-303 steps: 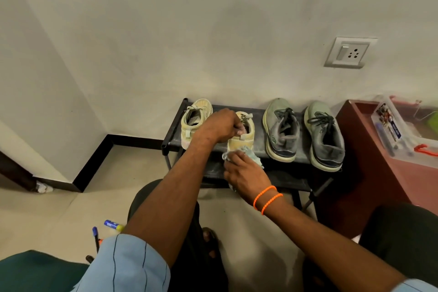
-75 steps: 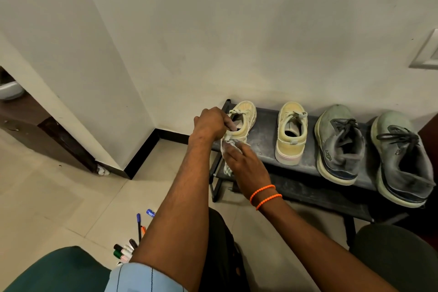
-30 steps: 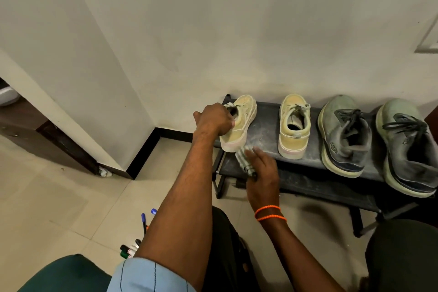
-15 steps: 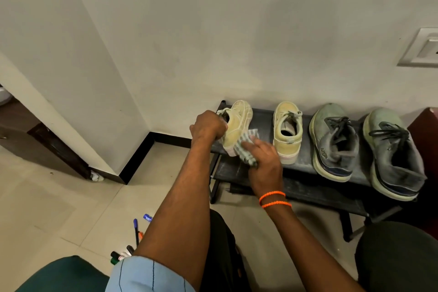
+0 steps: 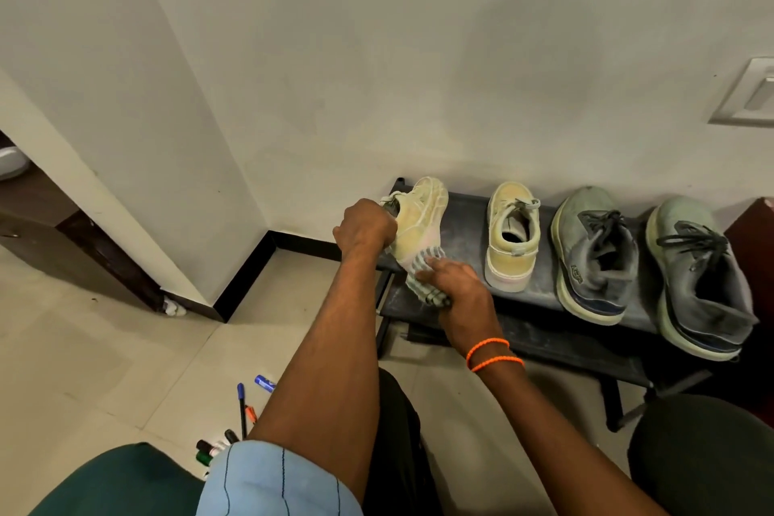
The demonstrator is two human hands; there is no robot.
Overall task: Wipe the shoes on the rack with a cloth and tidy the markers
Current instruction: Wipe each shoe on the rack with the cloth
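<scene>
The left hand (image 5: 365, 225) is gripping the leftmost yellow shoe (image 5: 419, 220) at its heel end, fingers curled round the collar, and is holding it tipped onto its side so the pale sole is facing right. A second ago this shoe was sitting more nearly level with the cloth off it, down near the shelf edge; now the right hand (image 5: 454, 285) is pressing the striped cloth (image 5: 425, 276) against the sole's near end, fingers bent over the bunched fabric and holding it. So the wiping is moving from the upper to the sole edge of this first shoe.

Just right of the right hand's fingers, the second yellow shoe (image 5: 512, 237) is standing upright on the rack (image 5: 465, 222), and beyond it the two grey shoes (image 5: 594, 256) are sitting side by side. Judging by the dust on them, these three are probably still waiting to be wiped.

Well below and left of the left hand's fingers, the markers (image 5: 243, 415) are lying scattered on the floor (image 5: 104, 369) beside the forearm, untouched, so the tidying is not yet begun.
</scene>
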